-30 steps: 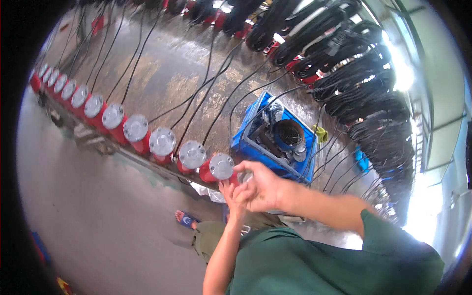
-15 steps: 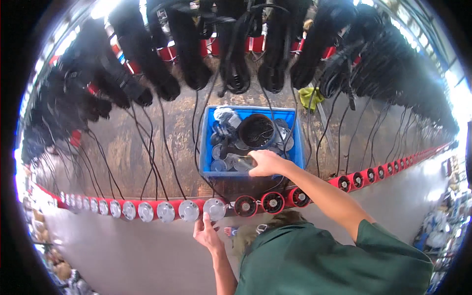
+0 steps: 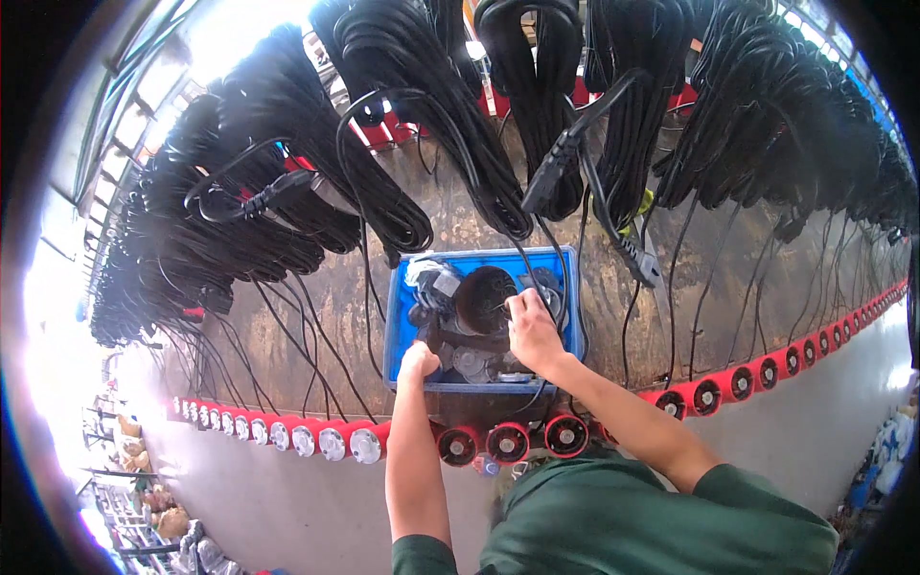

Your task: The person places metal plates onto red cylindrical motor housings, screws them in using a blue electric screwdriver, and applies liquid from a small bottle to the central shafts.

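Observation:
A blue plastic bin [image 3: 395, 321] stands on the worn wooden tabletop, holding round grey and clear caps [image 3: 470, 364] and a dark round pot [image 3: 476, 299]. My left hand [image 3: 420, 361] is over the bin's near left corner, fingers curled around a dark, long object [image 3: 430, 335] whose kind I cannot make out. At the pot's right side, my right hand [image 3: 533, 331] has thumb and fingers pinched together; anything between them is too small to name. Just in front of the bin runs a row of red cylinders [image 3: 464, 446], some with silver end covers [image 3: 365, 446], others showing black inner parts.
Thick bundles of black cable [image 3: 369, 182] hang along the far side, with black plugs [image 3: 556, 172] dangling near the bin. Single cables [image 3: 623, 335] run down to the cylinders. A yellow-green cloth [image 3: 647, 199] lies partly hidden behind cables.
My left hand has left the silver-covered cylinder end and moved up to the bin. My right hand has shifted from the bin's front to the pot's side. The view has turned, shifting the hanging cables.

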{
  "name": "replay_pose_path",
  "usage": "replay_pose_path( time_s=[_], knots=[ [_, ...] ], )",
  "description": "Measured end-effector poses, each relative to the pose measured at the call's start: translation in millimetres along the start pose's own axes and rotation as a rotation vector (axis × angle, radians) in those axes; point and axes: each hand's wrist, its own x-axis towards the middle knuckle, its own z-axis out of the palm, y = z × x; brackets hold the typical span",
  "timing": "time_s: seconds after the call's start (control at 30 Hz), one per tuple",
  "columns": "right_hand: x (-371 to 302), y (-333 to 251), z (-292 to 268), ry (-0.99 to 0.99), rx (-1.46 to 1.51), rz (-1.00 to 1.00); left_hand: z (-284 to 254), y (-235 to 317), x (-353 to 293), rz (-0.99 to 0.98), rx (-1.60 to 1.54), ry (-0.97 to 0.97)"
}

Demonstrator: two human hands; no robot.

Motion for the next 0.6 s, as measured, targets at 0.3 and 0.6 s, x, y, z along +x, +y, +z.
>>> replay_pose_path(
  time_s=[0.3,0.6],
  knots=[
    [46.4,-3.0,0.8,0.003,0.002,-0.109,-75.0,41.0,-127.6,0.488,0.290,0.398],
    [81.1,-3.9,-8.4,-0.104,0.796,0.354,-50.6,56.2,-218.3,0.729,0.038,0.349]
  ],
)
